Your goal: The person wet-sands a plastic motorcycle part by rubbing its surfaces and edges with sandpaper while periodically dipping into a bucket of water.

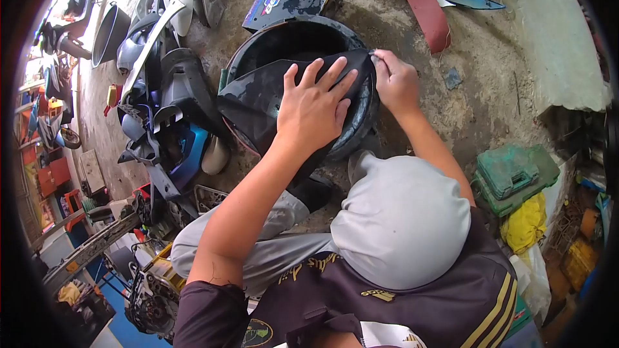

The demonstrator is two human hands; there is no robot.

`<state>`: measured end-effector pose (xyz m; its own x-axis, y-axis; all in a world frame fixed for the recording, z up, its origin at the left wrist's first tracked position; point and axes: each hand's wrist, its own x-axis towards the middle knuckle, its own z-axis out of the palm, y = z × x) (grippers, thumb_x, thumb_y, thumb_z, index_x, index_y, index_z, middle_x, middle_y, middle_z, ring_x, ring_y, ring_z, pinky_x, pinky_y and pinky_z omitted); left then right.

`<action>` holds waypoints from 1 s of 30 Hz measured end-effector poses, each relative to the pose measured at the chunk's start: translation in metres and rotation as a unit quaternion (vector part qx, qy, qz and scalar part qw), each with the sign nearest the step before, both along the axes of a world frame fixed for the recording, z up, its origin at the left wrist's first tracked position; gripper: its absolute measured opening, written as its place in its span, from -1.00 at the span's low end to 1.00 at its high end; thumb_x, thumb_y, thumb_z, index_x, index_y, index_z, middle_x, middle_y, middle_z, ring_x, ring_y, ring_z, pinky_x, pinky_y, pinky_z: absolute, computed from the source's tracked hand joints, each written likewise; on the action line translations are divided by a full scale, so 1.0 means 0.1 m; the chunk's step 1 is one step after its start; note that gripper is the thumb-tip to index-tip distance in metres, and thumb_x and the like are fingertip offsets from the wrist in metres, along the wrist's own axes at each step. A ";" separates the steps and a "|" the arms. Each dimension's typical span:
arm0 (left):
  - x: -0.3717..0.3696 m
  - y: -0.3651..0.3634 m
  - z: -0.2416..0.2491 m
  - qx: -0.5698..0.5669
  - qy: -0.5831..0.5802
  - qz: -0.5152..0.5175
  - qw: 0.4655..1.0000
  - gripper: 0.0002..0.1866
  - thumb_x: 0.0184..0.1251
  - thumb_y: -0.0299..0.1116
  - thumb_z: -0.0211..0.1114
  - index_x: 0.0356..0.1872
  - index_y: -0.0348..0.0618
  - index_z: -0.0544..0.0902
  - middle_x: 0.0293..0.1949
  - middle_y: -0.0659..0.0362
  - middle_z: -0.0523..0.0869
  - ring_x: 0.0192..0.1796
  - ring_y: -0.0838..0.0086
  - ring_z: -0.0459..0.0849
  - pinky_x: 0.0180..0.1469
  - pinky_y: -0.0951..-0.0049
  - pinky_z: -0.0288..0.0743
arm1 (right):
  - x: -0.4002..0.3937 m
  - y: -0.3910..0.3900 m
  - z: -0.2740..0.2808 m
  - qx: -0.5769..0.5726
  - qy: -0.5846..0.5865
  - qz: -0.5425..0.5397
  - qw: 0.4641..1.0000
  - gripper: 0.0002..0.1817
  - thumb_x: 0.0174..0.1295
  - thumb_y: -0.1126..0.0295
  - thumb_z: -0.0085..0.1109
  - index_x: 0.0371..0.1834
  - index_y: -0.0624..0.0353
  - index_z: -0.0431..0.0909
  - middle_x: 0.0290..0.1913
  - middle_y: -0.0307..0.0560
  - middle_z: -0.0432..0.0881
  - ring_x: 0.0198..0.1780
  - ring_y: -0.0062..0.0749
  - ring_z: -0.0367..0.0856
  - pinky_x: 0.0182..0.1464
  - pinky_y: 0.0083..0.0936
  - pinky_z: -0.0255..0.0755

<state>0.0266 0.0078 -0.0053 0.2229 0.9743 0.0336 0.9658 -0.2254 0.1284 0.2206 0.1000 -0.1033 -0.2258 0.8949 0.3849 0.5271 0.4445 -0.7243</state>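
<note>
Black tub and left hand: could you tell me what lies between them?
In the head view, a dark panel lies between them: the left hand is spread on it, and it partly covers the black tub.

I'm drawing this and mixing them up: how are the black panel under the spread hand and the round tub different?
The black panel tapers to a pointed end, but the round tub has a curved rim. The panel is a thin-looking, broad piece, while the tub is deep and hollow. The panel lies across the tub's opening, with the tub underneath it. Both look dark.
</note>
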 end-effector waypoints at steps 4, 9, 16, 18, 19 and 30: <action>0.00 0.01 0.01 0.001 -0.008 0.002 1.000 -0.42 0.52 -0.14 0.34 0.55 0.26 0.63 0.64 0.28 0.55 0.60 0.12 0.47 0.60 -0.25 0.22 | 0.07 -0.24 0.02 -0.004 0.011 0.014 1.000 -0.85 0.44 0.47 0.31 0.00 0.16 0.78 -0.17 0.19 0.85 -0.12 0.21 0.86 -0.12 -0.02 0.70; 0.01 -0.01 0.00 0.010 0.001 -0.002 1.000 -0.40 0.51 -0.16 0.34 0.57 0.27 0.61 0.63 0.28 0.55 0.60 0.11 0.46 0.61 -0.24 0.22 | 0.14 -0.28 0.06 -0.117 0.097 -0.058 0.987 -0.84 0.51 0.43 0.33 0.02 0.22 0.79 -0.19 0.17 0.87 -0.22 -0.07 0.90 -0.14 -0.25 0.67; 0.06 -0.03 0.03 0.007 0.044 0.068 0.997 0.00 0.28 0.19 0.53 0.74 0.21 0.37 0.74 -0.06 0.31 0.72 -0.28 0.21 0.62 -0.52 0.08 | 0.44 -0.27 0.04 -0.220 0.202 -0.088 0.950 -0.82 0.58 0.40 0.36 0.06 0.29 0.77 -0.32 -0.35 0.69 -0.33 -0.72 0.51 -0.25 -0.60 0.44; 0.06 0.01 0.02 -0.020 0.048 0.089 0.995 0.18 0.14 0.37 0.58 0.78 0.25 0.28 0.73 -0.12 0.31 0.74 -0.27 0.19 0.61 -0.57 0.07 | 0.53 -0.29 -0.01 -0.220 0.228 -0.096 0.944 -0.82 0.58 0.39 0.36 0.06 0.29 0.77 -0.28 -0.37 0.69 -0.28 -0.76 0.50 -0.23 -0.64 0.40; 0.05 0.02 0.01 -0.024 0.051 0.092 0.994 0.19 0.11 0.36 0.59 0.78 0.25 0.29 0.71 -0.12 0.34 0.73 -0.25 0.22 0.60 -0.55 0.10 | 0.58 -0.29 0.00 -0.228 0.241 -0.095 0.939 -0.82 0.59 0.39 0.36 0.06 0.28 0.77 -0.29 -0.38 0.68 -0.28 -0.76 0.50 -0.23 -0.64 0.40; -0.11 0.26 0.37 -0.082 0.088 0.050 0.991 0.23 -0.12 0.32 0.64 0.73 0.30 0.40 0.26 -0.01 0.64 0.39 0.02 0.53 0.37 -0.28 0.35 | 1.02 -0.09 0.61 -0.225 0.303 -0.097 0.921 -0.82 0.61 0.35 0.35 0.06 0.23 0.79 -0.23 -0.39 0.72 -0.26 -0.76 0.56 -0.21 -0.66 0.44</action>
<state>0.0158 0.0333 0.0318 0.1125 0.9809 -0.1588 0.9930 -0.1166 -0.0167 0.3227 0.0910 -0.0424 0.0892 0.9955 -0.0324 0.0040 -0.0328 -0.9995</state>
